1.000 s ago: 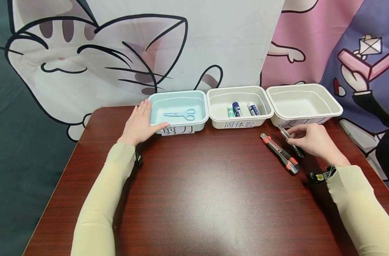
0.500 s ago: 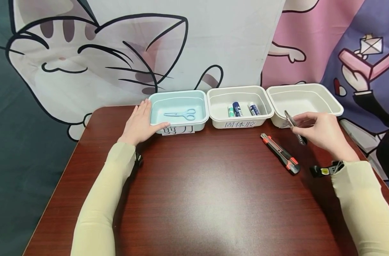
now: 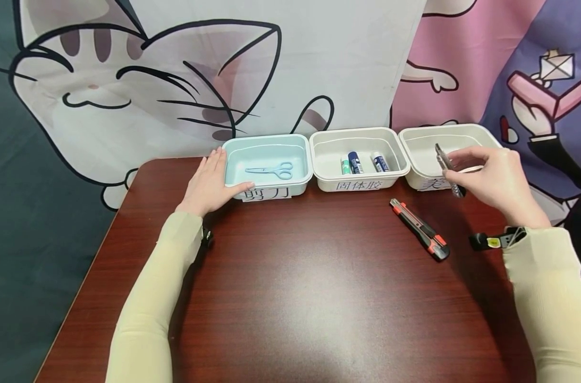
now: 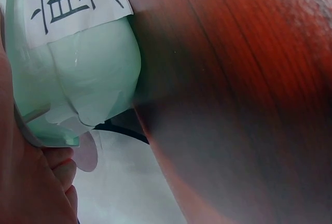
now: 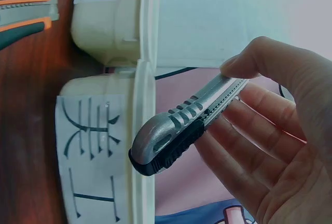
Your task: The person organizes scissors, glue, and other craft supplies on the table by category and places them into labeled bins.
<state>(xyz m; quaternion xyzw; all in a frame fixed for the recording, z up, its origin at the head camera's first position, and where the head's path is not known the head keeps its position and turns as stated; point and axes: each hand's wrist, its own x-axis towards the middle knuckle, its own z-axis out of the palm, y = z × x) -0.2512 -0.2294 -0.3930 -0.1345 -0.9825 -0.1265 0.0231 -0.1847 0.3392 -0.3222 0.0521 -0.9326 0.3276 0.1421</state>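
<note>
My right hand (image 3: 495,178) pinches a silver box cutter (image 3: 446,164) between thumb and fingers, above the front rim of the right-hand cream bin (image 3: 414,167). In the right wrist view the box cutter (image 5: 174,125) slants, its dark-capped end toward the bin's labelled front. With straight fingers, my left hand (image 3: 206,186) rests against the left side of the light blue bin (image 3: 266,142), its thumb at the front rim. Light blue scissors (image 3: 271,170) lie in that bin. A black and orange box cutter (image 3: 419,230) lies on the table in front of the cream bins.
Between the outer bins stands another cream bin (image 3: 323,170), with several glue sticks (image 3: 354,163) inside. All three bins stand in a row at the back of the brown table (image 3: 290,287), labels facing forward. Behind them hangs a cartoon-printed cloth (image 3: 347,64).
My right hand has lifted the silver box cutter off the table and carried it up and right to the right-hand bin. My left hand and the black and orange box cutter have stayed put.
</note>
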